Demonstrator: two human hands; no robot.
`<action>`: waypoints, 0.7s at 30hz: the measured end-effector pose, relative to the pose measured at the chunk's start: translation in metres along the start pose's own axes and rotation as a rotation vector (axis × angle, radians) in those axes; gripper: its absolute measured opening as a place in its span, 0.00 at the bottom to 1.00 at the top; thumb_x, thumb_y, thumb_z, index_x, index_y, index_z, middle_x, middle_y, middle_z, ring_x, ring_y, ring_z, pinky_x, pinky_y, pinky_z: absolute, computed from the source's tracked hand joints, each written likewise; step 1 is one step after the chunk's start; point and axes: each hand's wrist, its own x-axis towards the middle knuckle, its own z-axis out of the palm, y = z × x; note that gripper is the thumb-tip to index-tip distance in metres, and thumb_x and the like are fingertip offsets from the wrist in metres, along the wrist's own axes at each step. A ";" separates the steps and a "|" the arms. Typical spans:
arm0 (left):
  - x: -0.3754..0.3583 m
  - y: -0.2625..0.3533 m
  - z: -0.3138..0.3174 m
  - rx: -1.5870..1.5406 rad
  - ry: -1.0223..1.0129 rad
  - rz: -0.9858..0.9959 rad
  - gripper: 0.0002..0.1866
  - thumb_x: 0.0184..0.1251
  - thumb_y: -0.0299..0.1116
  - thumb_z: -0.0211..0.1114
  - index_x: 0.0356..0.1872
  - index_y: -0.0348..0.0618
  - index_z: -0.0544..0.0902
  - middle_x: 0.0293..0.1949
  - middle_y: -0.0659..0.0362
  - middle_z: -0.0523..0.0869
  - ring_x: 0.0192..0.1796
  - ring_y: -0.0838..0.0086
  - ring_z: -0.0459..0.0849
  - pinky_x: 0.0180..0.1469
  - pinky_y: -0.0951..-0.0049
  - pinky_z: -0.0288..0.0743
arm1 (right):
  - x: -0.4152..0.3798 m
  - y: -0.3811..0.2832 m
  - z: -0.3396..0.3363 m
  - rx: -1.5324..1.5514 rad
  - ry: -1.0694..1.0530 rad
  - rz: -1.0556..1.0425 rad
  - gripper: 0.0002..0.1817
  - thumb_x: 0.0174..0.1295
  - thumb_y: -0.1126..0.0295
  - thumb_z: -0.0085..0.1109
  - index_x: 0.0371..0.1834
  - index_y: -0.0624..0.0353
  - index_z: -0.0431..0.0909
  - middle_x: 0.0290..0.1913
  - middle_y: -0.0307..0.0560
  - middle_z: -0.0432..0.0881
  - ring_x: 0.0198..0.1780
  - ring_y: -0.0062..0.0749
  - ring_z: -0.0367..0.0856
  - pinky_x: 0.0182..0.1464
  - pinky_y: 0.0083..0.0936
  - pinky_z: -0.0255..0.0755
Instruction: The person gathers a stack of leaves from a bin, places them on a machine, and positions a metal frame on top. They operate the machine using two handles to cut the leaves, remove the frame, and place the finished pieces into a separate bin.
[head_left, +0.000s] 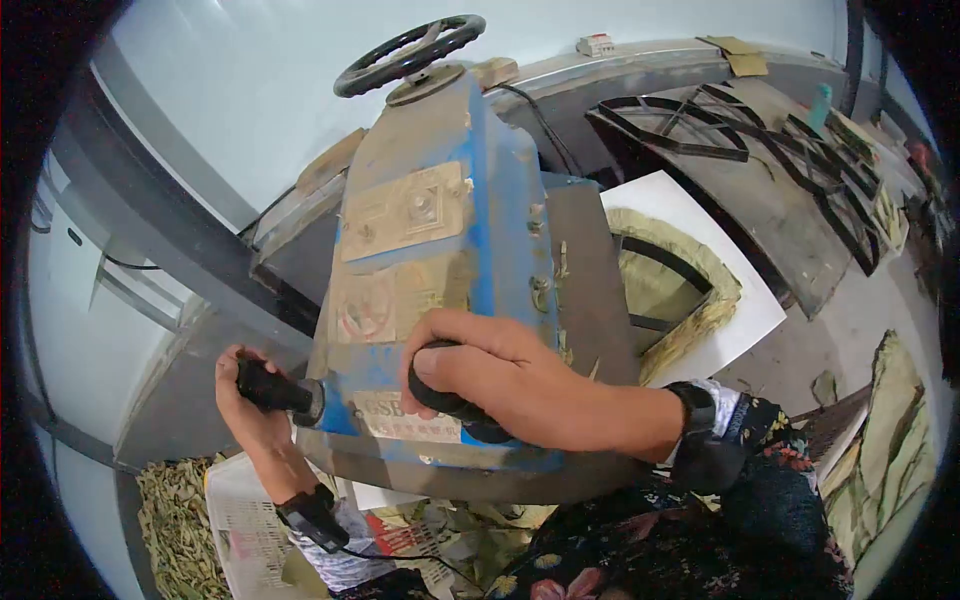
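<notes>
A dusty blue machine (505, 260) stands in front of me, with a black handwheel (410, 55) on top and worn labels on its face. At its lower left, my left hand (250, 400) is wrapped round a black handle (275, 388). My right hand (500, 375) grips a second black handle (470, 412) at the lower front, thumb resting on its top. Dark straps are on both wrists. Beside the machine, a white board (745, 320) lies under large dried leaves (722, 275) with a dark metal frame (665, 262) over them.
Several black metal frames (690, 140) lie on a flat dark board (800, 250) at the upper right. A white basket (235, 510) and a heap of dried leaf pieces (180, 520) are at the lower left. Large dry leaves (885, 440) stand at the right edge.
</notes>
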 end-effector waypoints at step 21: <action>-0.002 -0.039 -0.029 -0.063 -0.089 0.009 0.14 0.66 0.39 0.58 0.43 0.39 0.73 0.34 0.55 0.75 0.33 0.71 0.74 0.36 0.72 0.71 | -0.012 0.047 0.014 0.067 0.192 -0.031 0.09 0.64 0.71 0.43 0.35 0.63 0.72 0.31 0.37 0.72 0.37 0.19 0.66 0.42 0.18 0.62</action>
